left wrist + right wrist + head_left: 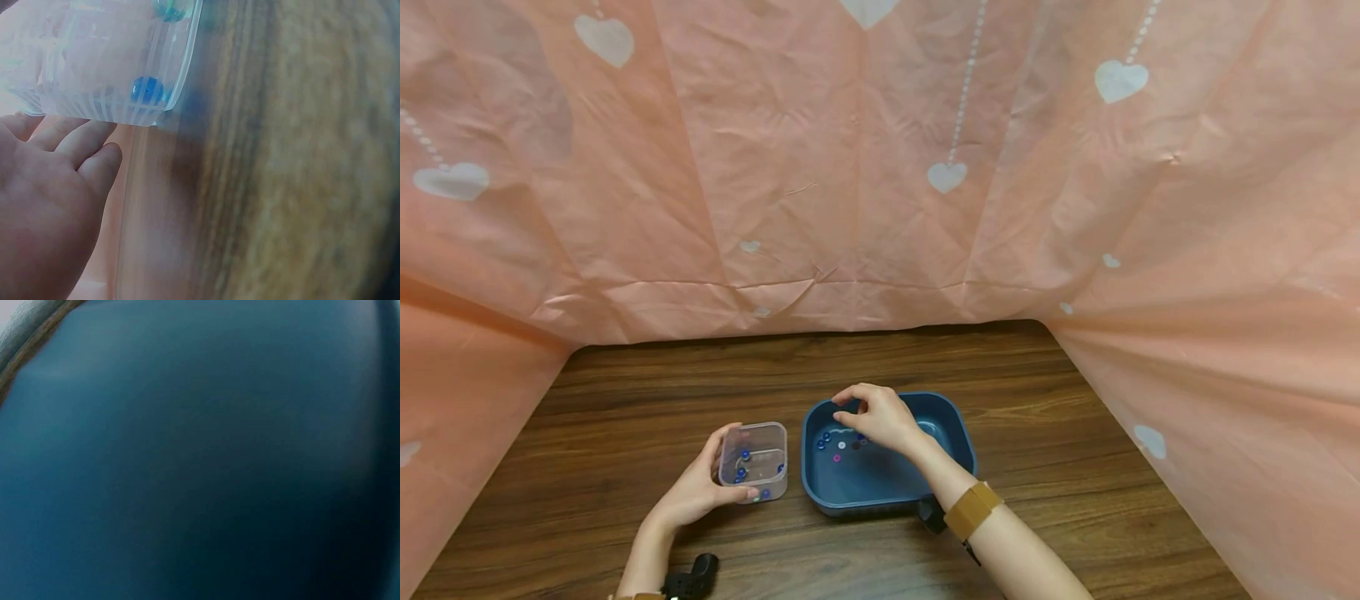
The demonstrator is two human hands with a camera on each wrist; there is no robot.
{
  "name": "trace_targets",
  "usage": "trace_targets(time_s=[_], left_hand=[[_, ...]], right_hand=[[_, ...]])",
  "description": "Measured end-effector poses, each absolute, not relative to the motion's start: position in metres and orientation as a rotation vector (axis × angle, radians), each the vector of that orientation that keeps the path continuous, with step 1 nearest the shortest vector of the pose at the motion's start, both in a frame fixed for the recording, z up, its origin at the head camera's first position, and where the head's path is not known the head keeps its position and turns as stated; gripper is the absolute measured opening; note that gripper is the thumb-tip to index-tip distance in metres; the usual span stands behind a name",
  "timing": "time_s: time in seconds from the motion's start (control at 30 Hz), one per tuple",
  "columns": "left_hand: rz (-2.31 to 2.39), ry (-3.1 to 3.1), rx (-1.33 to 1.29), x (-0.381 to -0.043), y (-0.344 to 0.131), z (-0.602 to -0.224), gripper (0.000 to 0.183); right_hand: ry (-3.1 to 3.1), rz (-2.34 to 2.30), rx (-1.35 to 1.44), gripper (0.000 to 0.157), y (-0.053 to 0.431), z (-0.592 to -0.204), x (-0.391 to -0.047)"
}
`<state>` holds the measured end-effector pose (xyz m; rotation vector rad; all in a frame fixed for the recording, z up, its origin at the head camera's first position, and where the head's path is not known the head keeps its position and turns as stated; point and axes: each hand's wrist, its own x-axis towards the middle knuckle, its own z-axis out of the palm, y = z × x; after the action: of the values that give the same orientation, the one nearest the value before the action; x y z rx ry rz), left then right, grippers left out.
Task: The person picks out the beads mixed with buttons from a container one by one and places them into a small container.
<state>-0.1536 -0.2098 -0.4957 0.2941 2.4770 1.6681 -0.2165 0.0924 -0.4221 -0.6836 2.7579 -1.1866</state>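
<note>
My left hand grips a clear plastic container, thumb along its near side and fingers at the far left. Several blue marbles lie inside it. In the left wrist view, a blue marble shows through the ribbed wall above my fingers. Over a dark blue tub hovers my right hand, its thumb and index finger bent and slightly apart; I see nothing between them. More blue marbles, a white bead and a pink ring-shaped bead lie in the tub.
Both containers are on a brown wood-grain table. Peach fabric with white hearts encloses the back and sides. Each wrist wears a strap with a black camera. Blurred blue tub surface fills most of the right wrist view.
</note>
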Motion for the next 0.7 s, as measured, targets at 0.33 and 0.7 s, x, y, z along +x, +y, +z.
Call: trace_targets(time_s=[0.33, 0.7], left_hand=[[1.661, 2.48, 0.284, -0.154, -0.21, -0.495, 0.099], [1.654, 2.494, 0.28, -0.154, -0.21, -0.495, 0.1]], right_hand=[[2.737, -1.156, -0.684, 0.023, 0.086, -0.429, -0.216], [2.732, -1.101, -0.711, 0.024, 0.078, -0.437, -0.214]])
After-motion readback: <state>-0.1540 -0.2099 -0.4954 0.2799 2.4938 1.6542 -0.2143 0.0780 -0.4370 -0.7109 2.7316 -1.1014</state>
